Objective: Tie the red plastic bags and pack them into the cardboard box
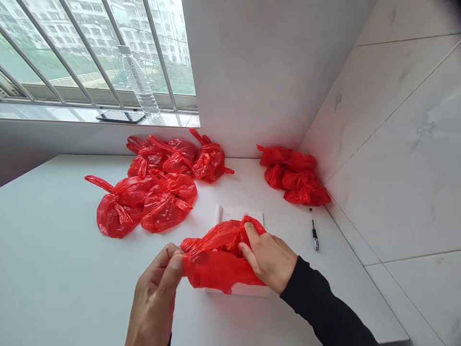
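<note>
A red plastic bag is stretched between my two hands, its mouth partly open. My left hand pinches the bag's left end between thumb and fingers. Over on the right side, my right hand grips the bag's rim, with the thumb at the opening. Something with orange-yellow markings shows inside, too covered to name. Beneath the bag lies a white notepad with small writing on its upper page; the bag hides most of it.
Several knotted red bags sit at the back left of the white table. A heap of red bags rests against the tiled wall. A pen and its small cap lie at right. A water bottle and phone are on the windowsill.
</note>
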The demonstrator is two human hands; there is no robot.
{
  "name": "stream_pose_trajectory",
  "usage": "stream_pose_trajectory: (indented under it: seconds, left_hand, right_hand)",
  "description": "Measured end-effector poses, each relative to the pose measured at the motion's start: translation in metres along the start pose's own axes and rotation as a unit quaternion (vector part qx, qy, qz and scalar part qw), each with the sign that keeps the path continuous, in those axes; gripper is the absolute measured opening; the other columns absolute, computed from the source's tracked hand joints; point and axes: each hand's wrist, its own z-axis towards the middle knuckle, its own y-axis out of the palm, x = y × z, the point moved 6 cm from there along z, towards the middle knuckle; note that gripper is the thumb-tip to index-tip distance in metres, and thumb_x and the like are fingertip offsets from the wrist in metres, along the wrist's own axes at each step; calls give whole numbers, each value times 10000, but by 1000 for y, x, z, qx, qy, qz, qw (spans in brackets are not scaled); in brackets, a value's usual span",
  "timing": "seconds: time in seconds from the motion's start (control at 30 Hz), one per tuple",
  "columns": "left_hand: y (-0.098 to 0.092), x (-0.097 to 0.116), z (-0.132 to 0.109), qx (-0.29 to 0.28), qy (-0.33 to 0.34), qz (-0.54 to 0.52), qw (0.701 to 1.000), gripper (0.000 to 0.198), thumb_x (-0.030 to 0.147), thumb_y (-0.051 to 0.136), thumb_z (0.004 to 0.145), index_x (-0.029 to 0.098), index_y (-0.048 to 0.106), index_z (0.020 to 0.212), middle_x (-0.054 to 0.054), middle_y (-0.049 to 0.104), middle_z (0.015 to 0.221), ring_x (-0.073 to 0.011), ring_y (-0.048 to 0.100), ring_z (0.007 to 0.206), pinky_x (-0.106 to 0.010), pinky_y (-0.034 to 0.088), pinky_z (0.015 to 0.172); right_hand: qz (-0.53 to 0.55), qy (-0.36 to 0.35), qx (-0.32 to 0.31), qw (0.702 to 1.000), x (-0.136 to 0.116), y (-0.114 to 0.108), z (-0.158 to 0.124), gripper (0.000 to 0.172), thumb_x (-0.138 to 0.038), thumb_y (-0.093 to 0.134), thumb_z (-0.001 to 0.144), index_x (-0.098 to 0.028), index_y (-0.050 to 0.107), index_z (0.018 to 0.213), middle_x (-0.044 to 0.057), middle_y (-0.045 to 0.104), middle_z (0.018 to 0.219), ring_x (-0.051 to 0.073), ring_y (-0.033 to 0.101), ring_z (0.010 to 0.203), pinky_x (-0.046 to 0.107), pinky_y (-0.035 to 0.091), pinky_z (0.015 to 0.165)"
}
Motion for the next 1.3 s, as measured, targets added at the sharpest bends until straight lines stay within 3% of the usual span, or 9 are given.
stream_pose_trajectory:
  seconds: [0.13, 0.27, 0.43, 0.53, 0.63, 0.73, 0.83, 1.03, 1.3]
  left_hand:
    - [10, -7, -3, -17, -69, -50, 996, 363, 394, 795, 750, 225, 474, 750, 39, 527, 689, -124, 490, 637, -207, 483, 572]
    - [15, 0, -8, -21, -38, -11, 999, 353, 403, 789, 753, 271, 550, 977, 30, 588, 807, -135, 560, 691, -220, 521, 613]
    - [11, -7, -11, -11, -78, 9, 997, 502, 485, 684, 838, 358, 496, 1286, 56, 528, 690, -104, 434, 504, -187, 402, 440]
    - [7, -8, -13, 7, -75, -17, 997, 454, 491, 640, 870, 336, 533, 1283, 27, 585, 769, -109, 476, 576, -191, 464, 541]
    - [7, -6, -16, 19, -77, -28, 996, 527, 517, 676, 838, 341, 530, 1313, 3, 645, 896, -124, 552, 655, -179, 483, 565]
    - [12, -5, -18, 26, -84, -57, 994, 615, 525, 715, 804, 353, 501, 1355, 2, 662, 871, -145, 609, 708, -178, 497, 569]
    - [15, -5, -20, 33, -82, -76, 993, 634, 528, 704, 813, 345, 479, 1377, 2, 670, 844, -151, 630, 698, -185, 505, 558]
    - [17, -8, -29, 36, -90, -70, 993, 585, 508, 656, 857, 337, 473, 1386, -7, 677, 885, -163, 641, 746, -182, 489, 546]
    - [12, -1, -30, 39, -75, -76, 994, 573, 495, 667, 848, 344, 488, 1371, -2, 670, 912, -168, 624, 747, -202, 509, 572]
  right_hand:
    - [40, 41, 57, 997, -1, -8, 2, 448, -306, 422, 1001, -108, 398, 1402, 42, 676, 685, 281, 687, 588, 339, 402, 509]
    - [95, -71, 136, 984, -23, -8, 9, 259, -219, 467, 966, -170, 501, 1218, 70, 689, 918, 247, 689, 786, 346, 520, 638]
    - [88, -74, 98, 988, -25, -1, 15, 510, -197, 532, 933, -115, 402, 1419, 136, 699, 1088, 286, 686, 964, 440, 556, 822]
    - [94, -15, 123, 988, -21, -18, -1, 278, -257, 484, 977, -148, 573, 1217, 110, 714, 1001, 281, 693, 883, 429, 551, 758]
    - [166, -107, 181, 963, -39, -40, -16, 179, -234, 442, 1001, -203, 611, 1051, 55, 706, 997, 209, 672, 910, 344, 527, 809]
    - [177, -210, 67, 959, -60, -23, -7, 243, -197, 393, 1014, -233, 608, 1122, 22, 716, 1052, 157, 674, 964, 268, 505, 842]
    - [86, -125, -46, 987, -50, 15, 16, 299, -270, 498, 962, -182, 590, 1233, 90, 742, 964, 245, 707, 856, 335, 502, 715]
    - [75, -69, -47, 994, -35, 39, 24, 229, -387, 585, 900, -207, 656, 1022, 58, 735, 840, 249, 694, 768, 314, 437, 633]
    - [98, -33, -15, 995, -36, 20, 22, 332, -385, 425, 1009, -266, 616, 1252, 36, 760, 1037, 205, 715, 942, 304, 488, 782]
